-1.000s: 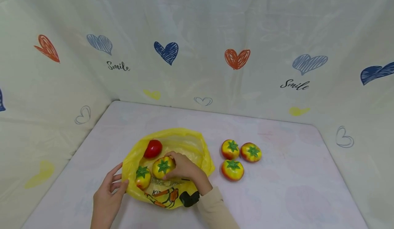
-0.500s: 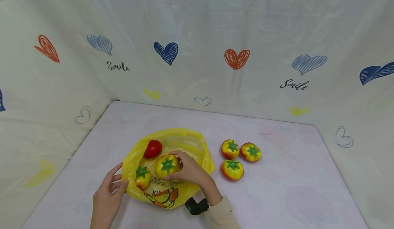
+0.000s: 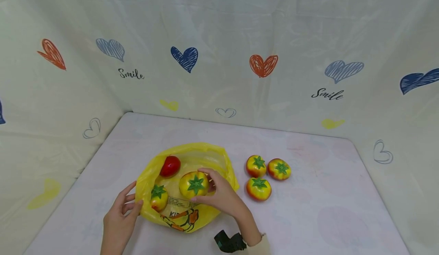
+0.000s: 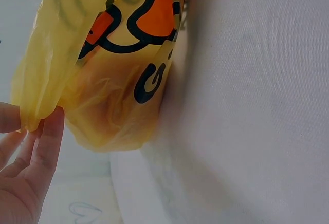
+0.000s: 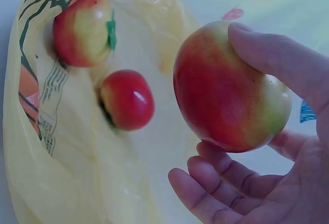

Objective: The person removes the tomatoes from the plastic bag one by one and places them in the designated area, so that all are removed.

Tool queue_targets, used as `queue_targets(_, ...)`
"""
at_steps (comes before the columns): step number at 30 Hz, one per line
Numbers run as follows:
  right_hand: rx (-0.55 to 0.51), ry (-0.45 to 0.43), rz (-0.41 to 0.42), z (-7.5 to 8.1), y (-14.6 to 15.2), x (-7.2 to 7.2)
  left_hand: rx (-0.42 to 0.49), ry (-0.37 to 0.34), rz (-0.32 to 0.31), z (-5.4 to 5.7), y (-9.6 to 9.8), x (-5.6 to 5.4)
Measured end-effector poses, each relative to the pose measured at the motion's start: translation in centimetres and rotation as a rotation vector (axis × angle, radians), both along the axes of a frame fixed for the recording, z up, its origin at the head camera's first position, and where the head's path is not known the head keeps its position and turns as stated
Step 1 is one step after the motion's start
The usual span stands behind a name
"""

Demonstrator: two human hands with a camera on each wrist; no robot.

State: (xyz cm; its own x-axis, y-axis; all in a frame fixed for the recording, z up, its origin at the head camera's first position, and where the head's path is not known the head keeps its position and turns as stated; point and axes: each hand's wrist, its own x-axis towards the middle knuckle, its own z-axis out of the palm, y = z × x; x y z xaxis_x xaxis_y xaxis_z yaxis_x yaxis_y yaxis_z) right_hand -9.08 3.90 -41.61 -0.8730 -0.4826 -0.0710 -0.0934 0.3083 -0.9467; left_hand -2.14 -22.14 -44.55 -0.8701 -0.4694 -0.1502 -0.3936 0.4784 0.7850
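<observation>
My left hand (image 3: 118, 220) pinches the left rim of a yellow plastic bag (image 3: 202, 156), which lies with its mouth wide. In the left wrist view, thumb and fingers meet on the edge of the bag's film. Over the bag's opening, my right hand (image 3: 223, 198) grips a yellow-red tomato (image 3: 189, 184) with a green star-shaped top. The right wrist view shows its smooth red underside, thumb on one side and fingers on the other. Inside the bag rest a yellow-red tomato (image 3: 159, 201) and a smaller red round fruit (image 3: 170, 166).
Right of the bag, three more yellow-red tomatoes (image 3: 258, 188) sit grouped on the pale tabletop (image 3: 308, 213). A black wrist device (image 3: 229, 242) is by the right forearm. White curtain (image 3: 223, 26) printed with hearts surrounds the table's back and sides.
My right hand has moved right and toward me with the tomato, which looks larger and higher over the bag. The left hand and the bag keep their place.
</observation>
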Motion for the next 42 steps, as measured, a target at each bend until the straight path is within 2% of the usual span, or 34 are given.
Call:
queue_targets(3,-0.017,-0.013,-0.02,0.2,0.6,0.5,0.013,0.016,0.016,-1.1,-0.5,-0.2)
queue_targets(5,-0.014,-0.021,-0.038,0.3,0.9,0.7,0.021,0.009,0.013,-1.3,-0.6,-0.2)
queue_targets(9,-0.011,-0.022,-0.074,0.2,1.7,1.2,0.012,-0.029,0.004,-0.9,-0.5,-0.2)
queue_targets(13,-0.018,-0.02,-0.119,0.3,2.6,1.6,0.008,-0.073,0.008,0.2,0.1,-0.1)
queue_targets(17,-0.028,-0.028,-0.164,0.3,3.3,2.0,0.016,-0.062,0.008,0.7,0.3,0.0)
queue_targets(24,-0.031,-0.058,-0.274,0.2,4.3,2.5,0.025,0.012,0.0,-0.9,-0.5,0.0)
queue_targets(25,-0.031,-0.063,-0.288,0.1,4.4,2.5,0.033,0.014,-0.015,-0.9,-0.6,0.0)
queue_targets(26,-0.03,-0.067,-0.3,0.1,4.5,2.6,0.024,0.01,-0.001,-0.9,-0.5,0.0)
queue_targets(33,-0.015,-0.07,-0.37,-0.3,5.5,3.0,0.008,-0.036,0.009,0.2,0.1,0.1)
queue_targets(38,-0.007,-0.079,-0.421,-0.6,6.1,3.2,0.011,-0.047,0.012,-0.3,-0.1,-0.1)
queue_targets(42,0.012,-0.076,-0.456,-0.9,6.8,3.3,0.03,-0.049,-0.028,-0.5,-0.4,-0.1)
